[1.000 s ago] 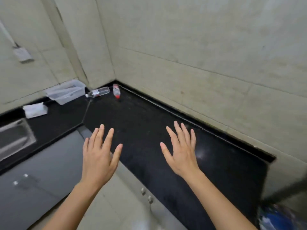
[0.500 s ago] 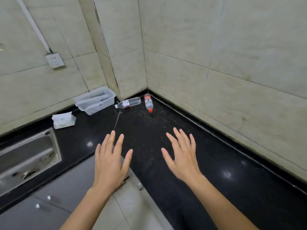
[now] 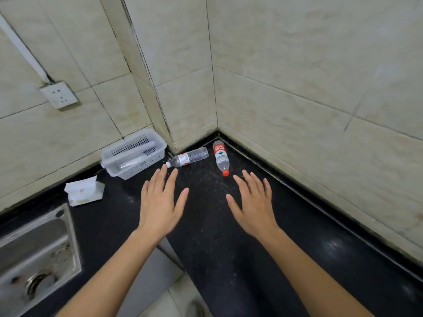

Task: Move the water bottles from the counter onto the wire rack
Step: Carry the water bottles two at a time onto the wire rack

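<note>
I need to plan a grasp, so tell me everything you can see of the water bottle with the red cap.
The red-capped water bottle is clear plastic, with a red label around its upper body and a small red cap. It lies on its side on the black counter, base towards the wall corner, cap pointing at the person. Any water level cannot be told. Nothing but the counter touches it; the right hand hovers open just short of the cap.

Red label on bottle [image 3: 220,156] has print, too small to read; no other txt legible.
</note>
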{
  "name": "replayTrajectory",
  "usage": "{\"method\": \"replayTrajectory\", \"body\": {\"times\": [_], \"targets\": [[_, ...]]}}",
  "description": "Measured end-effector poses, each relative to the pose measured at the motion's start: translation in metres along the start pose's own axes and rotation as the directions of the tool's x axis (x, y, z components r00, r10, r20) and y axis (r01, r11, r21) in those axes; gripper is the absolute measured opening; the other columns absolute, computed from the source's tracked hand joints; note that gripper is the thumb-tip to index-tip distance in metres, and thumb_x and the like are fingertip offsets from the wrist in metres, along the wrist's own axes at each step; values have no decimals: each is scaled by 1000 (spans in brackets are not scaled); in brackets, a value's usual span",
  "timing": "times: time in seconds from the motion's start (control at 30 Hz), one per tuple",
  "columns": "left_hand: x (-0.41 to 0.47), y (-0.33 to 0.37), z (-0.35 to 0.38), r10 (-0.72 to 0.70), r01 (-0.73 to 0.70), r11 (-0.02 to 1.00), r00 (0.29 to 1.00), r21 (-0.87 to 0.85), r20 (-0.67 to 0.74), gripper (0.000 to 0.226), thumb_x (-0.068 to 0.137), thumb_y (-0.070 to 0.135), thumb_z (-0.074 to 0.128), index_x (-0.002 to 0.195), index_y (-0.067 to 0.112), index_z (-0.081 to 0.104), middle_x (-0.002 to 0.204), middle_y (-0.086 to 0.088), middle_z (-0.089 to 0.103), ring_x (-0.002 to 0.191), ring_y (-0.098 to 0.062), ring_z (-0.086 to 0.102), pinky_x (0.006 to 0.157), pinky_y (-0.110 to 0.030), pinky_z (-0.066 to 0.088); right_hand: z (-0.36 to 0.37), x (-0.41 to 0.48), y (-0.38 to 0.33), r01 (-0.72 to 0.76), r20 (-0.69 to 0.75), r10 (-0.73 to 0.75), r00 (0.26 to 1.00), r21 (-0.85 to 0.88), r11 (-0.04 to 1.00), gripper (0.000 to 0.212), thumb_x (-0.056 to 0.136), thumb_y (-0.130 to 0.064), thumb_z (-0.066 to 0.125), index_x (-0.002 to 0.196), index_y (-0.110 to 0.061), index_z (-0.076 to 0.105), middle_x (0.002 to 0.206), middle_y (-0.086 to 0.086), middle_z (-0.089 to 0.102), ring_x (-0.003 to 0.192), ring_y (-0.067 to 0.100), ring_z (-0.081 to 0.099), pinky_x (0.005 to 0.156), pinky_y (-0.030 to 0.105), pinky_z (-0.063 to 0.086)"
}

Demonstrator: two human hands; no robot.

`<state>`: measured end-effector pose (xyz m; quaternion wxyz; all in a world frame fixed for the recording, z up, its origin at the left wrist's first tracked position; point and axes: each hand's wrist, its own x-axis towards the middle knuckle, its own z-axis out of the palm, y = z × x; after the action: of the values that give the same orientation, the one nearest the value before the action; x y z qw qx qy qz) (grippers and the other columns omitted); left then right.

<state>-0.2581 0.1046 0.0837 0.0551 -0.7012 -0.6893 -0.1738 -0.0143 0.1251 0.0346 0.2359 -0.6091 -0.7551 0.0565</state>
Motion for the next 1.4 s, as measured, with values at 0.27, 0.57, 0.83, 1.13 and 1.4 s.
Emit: {"method": "replayTrajectory", "body": {"times": [0.27, 0.57, 0.83, 1.13, 1.4], "targets": [[121, -92, 122, 124, -115, 992, 976, -57, 180, 60, 99, 46, 51, 146, 10, 48, 156, -18, 41, 144, -36, 40, 112, -57, 39, 101, 97, -14, -182, 153, 198, 968, -109, 977, 66, 101, -52, 42, 157, -21, 27, 166, 9, 22, 154, 27, 18, 125, 50, 6], [225, -176, 219, 160, -97, 983, 864, -153, 478, 66, 97, 48, 52, 151, 12, 40, 159, -16, 37, 147, -34, 34, 115, -56, 34, 171, 171, -28, -519, 347, 553, 757, -194, 832, 74, 100, -50, 47, 159, -19, 15, 168, 14, 10, 153, 31, 18, 122, 46, 21], [276, -222, 292, 61, 74, 981, 764, -181, 642, 79, 91, 40, 64, 156, 17, 25, 157, -18, 35, 143, -39, 34, 111, -59, 36, 238, 234, -3, -750, 385, 695, 607, -11, 662, 95, 95, -37, 64, 161, -18, -1, 167, 16, 5, 153, 38, 14, 121, 53, 26], [288, -241, 334, 3, 133, 979, 740, -151, 673, 63, 102, 24, 50, 159, 24, 22, 134, -18, 60, 119, -40, 54, 92, -49, 48, 282, 250, 32, -899, 357, 826, 436, 134, 417, 59, 100, -33, 58, 152, -17, 34, 148, 13, 50, 133, 36, 50, 110, 47, 41], [282, -224, 319, -23, 112, 990, 743, -90, 669, 60, 98, 28, 59, 152, 16, 34, 124, -20, 65, 115, -39, 60, 90, -48, 49, 282, 199, -19, -916, 403, 825, 396, 231, 327, 56, 85, -21, 78, 122, -19, 37, 114, 9, 67, 102, 31, 65, 88, 39, 51]]}}
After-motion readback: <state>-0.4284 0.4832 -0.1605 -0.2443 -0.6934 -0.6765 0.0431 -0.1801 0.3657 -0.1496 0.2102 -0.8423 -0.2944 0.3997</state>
